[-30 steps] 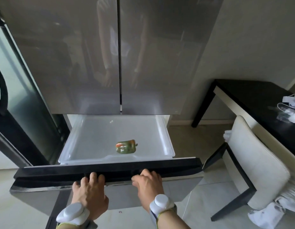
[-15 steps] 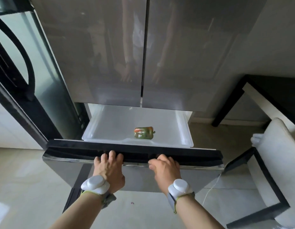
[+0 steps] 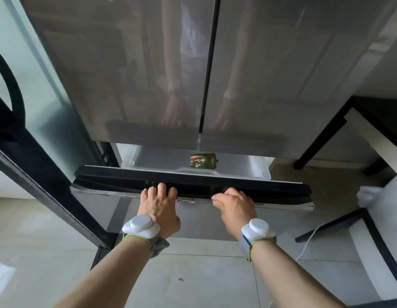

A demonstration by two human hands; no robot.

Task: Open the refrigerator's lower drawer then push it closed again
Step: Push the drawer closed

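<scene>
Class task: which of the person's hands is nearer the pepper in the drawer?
Right. The right hand grips the drawer front almost directly before the pepper; the left hand grips further to the pepper's left.

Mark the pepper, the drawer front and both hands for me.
pepper (image 3: 202, 160), head view: its front side.
drawer front (image 3: 126, 181), head view: black top edge.
left hand (image 3: 160, 205), head view: back of hand.
right hand (image 3: 234, 205), head view: back of hand.
</scene>
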